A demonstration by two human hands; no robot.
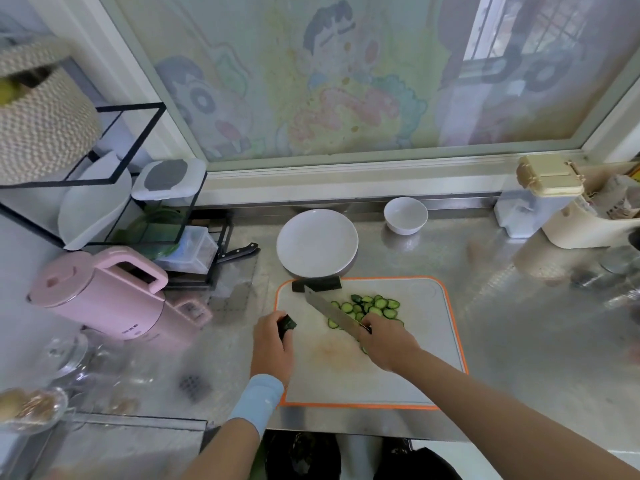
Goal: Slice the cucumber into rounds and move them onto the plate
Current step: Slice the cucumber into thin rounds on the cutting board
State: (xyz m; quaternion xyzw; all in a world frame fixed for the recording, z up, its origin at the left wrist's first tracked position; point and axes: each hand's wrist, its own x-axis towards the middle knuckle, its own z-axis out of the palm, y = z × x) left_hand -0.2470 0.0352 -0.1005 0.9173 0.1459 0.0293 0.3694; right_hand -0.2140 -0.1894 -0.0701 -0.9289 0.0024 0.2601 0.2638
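A white cutting board [415,358] with an orange rim lies on the steel counter [519,341]; on its far right part sits a loose heap of cucumber rounds [367,306], overlapping one another, all on the board and none on the plate; the white plate [317,242] stands just beyond the board's far edge, its near rim overlapping that edge, and a dark cucumber piece [317,284] lies on the board right under that rim. The right hand [388,341] is closed around the handle of a knife [334,313]; the blade slants up and to the left across the board, its tip close to the dark piece and its edge beside the heap of rounds. The left hand [273,344], with a pale blue wristband [258,400] on its wrist, hovers at the board's left edge with fingers curled round a short cucumber end [287,325], the dark stub showing past the fingertips. A small white bowl [405,214] stands on the counter to the right of the plate, apart from it; a pink electric kettle [104,296] stands well to the left; a second, black-handled knife [239,252] pokes out from a wire rack [138,174] behind the kettle.
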